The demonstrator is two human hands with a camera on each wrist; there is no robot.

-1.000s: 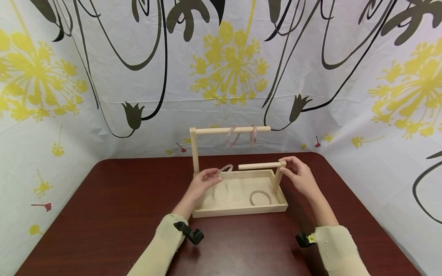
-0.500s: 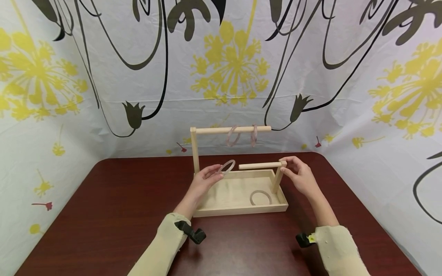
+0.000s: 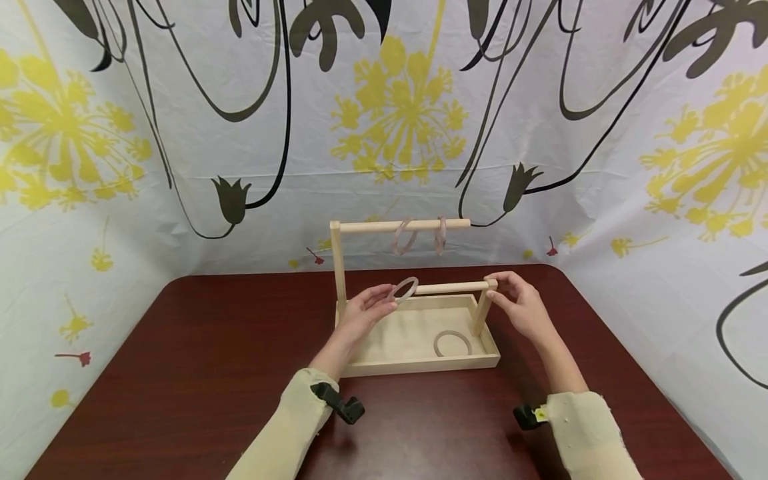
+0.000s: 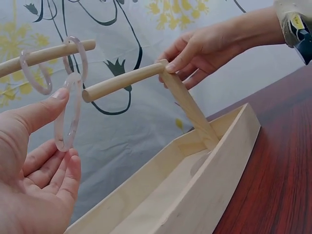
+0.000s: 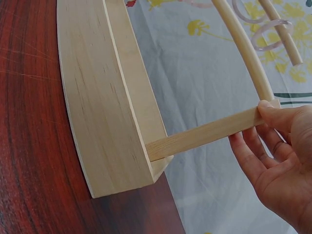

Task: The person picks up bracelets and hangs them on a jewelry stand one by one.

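Head view: the left hand (image 3: pixel 360 313) had its thumb and fingertips clamped on a translucent pale-pink ring (image 4: pixel 59 131), tilted just beside the free end of the lower round pale-wood bar (image 3: pixel 453 288). The right hand (image 3: pixel 521 303) pinched the top of the short pale-wood post (image 3: pixel 483 313) under that bar. Two similar pink rings (image 3: pixel 441 239) hung around the upper wooden bar (image 3: pixel 366 228); another pinkish ring (image 3: pixel 453 333) lay in the rectangular pale-wood tray (image 3: pixel 420 365).

a hand could pass between the lower bar (image 3: pixel 451 288) and the tray (image 3: pixel 426 365); the right post (image 3: pixel 483 313) and right hand (image 3: pixel 521 304) block the right end, and the upper bar (image 3: pixel 372 227) carries two rings (image 4: pixel 85 61) behind.
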